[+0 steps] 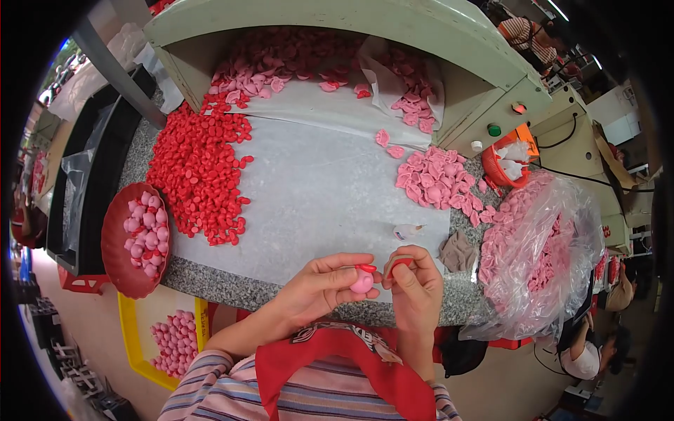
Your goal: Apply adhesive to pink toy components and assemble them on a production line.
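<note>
Near the table's front edge, my left hand (326,286) pinches a small round pink plastic piece (362,281) with a red part (366,268) on top. Close beside it, my right hand (415,286) is closed on a small flat red piece with a tan edge (399,264); its exact kind I cannot make out. A small white bottle (408,231) lies on the sheet just beyond my right hand. To the left spreads a heap of small red pieces (196,175). Curved pink shell pieces (435,178) are piled at the right.
A red bowl (112,245) and yellow tray (131,330) hold pink balls with red parts. Under the green machine (337,14) lie more pink pieces. At the right are a crumpled cloth (459,251), a plastic bag of pink pieces (533,309) and an orange basket (492,168).
</note>
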A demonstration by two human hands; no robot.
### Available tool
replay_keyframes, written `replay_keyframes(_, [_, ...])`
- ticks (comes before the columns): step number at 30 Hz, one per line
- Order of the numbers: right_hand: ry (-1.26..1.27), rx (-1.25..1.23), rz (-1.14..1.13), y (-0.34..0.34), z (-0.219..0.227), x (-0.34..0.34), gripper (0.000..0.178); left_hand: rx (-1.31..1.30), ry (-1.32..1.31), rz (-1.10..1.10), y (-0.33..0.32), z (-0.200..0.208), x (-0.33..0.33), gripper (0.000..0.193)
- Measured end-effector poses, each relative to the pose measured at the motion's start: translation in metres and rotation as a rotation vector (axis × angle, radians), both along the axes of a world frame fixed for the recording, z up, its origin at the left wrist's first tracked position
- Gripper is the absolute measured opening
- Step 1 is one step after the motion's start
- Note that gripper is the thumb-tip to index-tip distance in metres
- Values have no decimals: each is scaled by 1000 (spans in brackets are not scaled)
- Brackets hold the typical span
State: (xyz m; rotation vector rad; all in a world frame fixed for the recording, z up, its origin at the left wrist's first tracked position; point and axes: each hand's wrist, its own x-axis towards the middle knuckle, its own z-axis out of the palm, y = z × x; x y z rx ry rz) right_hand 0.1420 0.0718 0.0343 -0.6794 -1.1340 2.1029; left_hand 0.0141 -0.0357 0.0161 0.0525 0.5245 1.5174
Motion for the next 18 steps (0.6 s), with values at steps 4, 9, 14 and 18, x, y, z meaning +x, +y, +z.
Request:
replay_keyframes(4, [43, -6, 19, -3, 2, -2, 20, -8, 12, 10, -3, -1, -2, 34])
replay_keyframes(9, [-6, 203, 64, -9, 3, -5, 11, 6, 3, 27, -3, -6, -7, 35])
replay_keyframes(14, [-195, 422, -20, -13, -1, -11, 9, 10, 181, 78, 8, -5, 0, 36])
replay_keyframes(18, [-60, 324, -43, -24, 0, -19, 10, 4, 334, 240, -3, -8, -1, 37])
